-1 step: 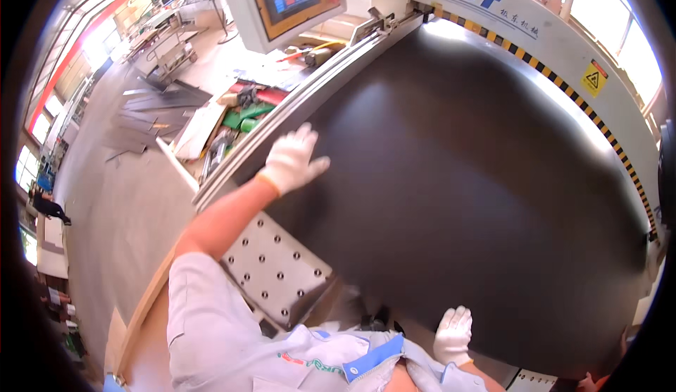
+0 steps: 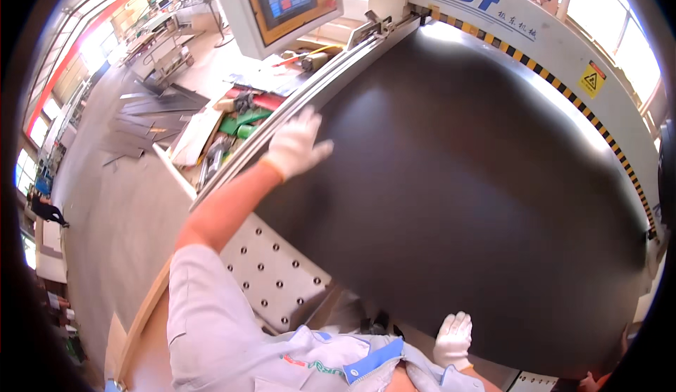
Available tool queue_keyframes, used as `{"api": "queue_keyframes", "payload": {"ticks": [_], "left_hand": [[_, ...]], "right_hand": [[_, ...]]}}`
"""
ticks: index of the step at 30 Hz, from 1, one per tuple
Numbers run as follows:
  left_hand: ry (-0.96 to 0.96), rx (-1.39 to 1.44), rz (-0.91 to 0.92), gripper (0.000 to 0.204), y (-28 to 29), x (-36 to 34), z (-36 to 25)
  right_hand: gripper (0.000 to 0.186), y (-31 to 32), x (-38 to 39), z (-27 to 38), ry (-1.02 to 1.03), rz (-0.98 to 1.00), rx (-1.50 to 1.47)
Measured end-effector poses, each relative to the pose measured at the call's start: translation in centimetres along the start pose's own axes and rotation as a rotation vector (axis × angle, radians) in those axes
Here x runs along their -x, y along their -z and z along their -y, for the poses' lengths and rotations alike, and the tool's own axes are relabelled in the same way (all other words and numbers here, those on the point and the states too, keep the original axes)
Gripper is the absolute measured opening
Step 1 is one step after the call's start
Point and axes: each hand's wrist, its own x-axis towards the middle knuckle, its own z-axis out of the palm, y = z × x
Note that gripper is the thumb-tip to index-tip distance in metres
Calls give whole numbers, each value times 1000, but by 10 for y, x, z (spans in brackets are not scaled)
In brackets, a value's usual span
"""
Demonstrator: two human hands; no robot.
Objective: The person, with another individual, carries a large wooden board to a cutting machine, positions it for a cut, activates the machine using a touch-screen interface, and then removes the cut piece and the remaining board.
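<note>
Saw a wide dark panel (image 2: 451, 181) lying flat in front of the machine, with its far edge at or beneath a white beam (image 2: 556, 47); could not tell whether clamped there. Found the left gloved hand (image 2: 297, 144) spread open over the panel's left margin, with thumb held apart, near the pale side rail (image 2: 334, 78); could not tell firm contact from hovering. Found the right gloved hand (image 2: 453, 337) at the near edge, well apart from the left, with fingers side by side; could not tell a grip from a mere press.

Judged skewing against the rail the likeliest fault, from uneven pressure by such widely separated hands. Feared a pinched left hand between panel and rail, from a sudden sideways shift. Suspected slipping, from soft gloves on a smooth face. Judged sagging possible beyond the studded support plate (image 2: 271, 276), from leaning on the unsupported near edge.

Noted a striped strip (image 2: 521, 54) along the beam; judged any reach beneath it hazardous. Past the rail, saw a heap of scraps and tools (image 2: 246, 118); feared a loose piece knocked onto the panel, from a careless elbow.
</note>
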Motion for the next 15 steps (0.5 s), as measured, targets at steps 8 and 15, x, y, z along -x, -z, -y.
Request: {"api": "queue_keyframes", "payload": {"ticks": [8, 15], "left_hand": [[262, -115, -15, 80, 61, -339, 19], [362, -116, -72, 82, 32, -442, 62]], "right_hand": [[40, -14, 13, 18, -59, 64, 139], [49, -15, 24, 27, -123, 172, 46]]}}
